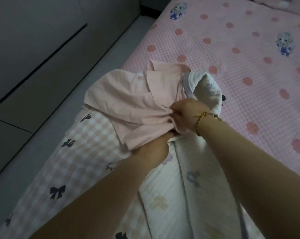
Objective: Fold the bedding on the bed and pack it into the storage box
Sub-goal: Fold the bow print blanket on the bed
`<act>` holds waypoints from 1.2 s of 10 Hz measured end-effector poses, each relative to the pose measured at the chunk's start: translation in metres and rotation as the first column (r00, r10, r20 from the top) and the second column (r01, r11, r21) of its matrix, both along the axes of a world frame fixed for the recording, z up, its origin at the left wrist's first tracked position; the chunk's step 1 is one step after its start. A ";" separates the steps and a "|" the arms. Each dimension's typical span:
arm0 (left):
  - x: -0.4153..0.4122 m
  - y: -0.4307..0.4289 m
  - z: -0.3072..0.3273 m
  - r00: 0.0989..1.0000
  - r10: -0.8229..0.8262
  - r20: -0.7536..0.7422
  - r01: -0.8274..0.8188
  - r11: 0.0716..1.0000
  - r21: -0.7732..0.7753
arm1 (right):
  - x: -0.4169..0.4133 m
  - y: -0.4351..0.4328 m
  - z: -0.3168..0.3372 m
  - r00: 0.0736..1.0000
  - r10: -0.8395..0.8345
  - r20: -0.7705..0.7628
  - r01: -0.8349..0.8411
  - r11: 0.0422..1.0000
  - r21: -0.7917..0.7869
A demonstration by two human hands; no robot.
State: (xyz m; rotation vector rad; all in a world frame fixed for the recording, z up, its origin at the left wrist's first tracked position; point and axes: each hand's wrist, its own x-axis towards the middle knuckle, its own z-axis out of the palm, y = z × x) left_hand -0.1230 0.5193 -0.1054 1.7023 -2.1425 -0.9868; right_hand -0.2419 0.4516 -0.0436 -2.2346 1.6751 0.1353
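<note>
**One tight hold, one hidden**

Head view: the right hand (pixel 185 116), with a gold chain bracelet (pixel 200 122) on its wrist, has its grip closed tight on a gathered fold of the plain pink cloth (pixel 128 104). The fingers curl into the fabric and wrinkles fan out from them.

The left hand (pixel 154 145) reaches in from the near side and goes under the near edge of the same cloth. Its fingers are hidden there, so how its grip stands cannot be told.

The pink cloth lies crumpled on a pink-and-white checked cover (pixel 80 152) printed with black bows, which runs along the left edge of the bed (pixel 249 69). Right of that cover, under both forearms, lies a white quilted blanket (pixel 171 195) — its far end is rolled up just beyond the right hand.

The rest of the bed is spread with a pink sheet (pixel 206 23) patterned with red flowers and cartoon figures. Left of the bed is grey floor (pixel 24 104).
</note>
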 end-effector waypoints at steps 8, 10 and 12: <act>0.004 -0.021 0.026 0.369 0.731 -0.574 -0.259 0.674 0.692 | 0.016 0.005 0.001 0.782 -0.296 0.548 0.386 0.921 -0.053; 0.027 0.028 0.106 0.413 0.685 -0.600 -0.735 0.640 0.225 | 0.026 -0.010 0.035 0.274 -0.563 0.779 0.229 0.826 0.516; 0.097 0.099 0.113 0.504 0.717 -0.482 -0.747 0.642 0.173 | 0.095 0.025 0.011 0.684 -0.414 0.601 0.193 0.897 0.398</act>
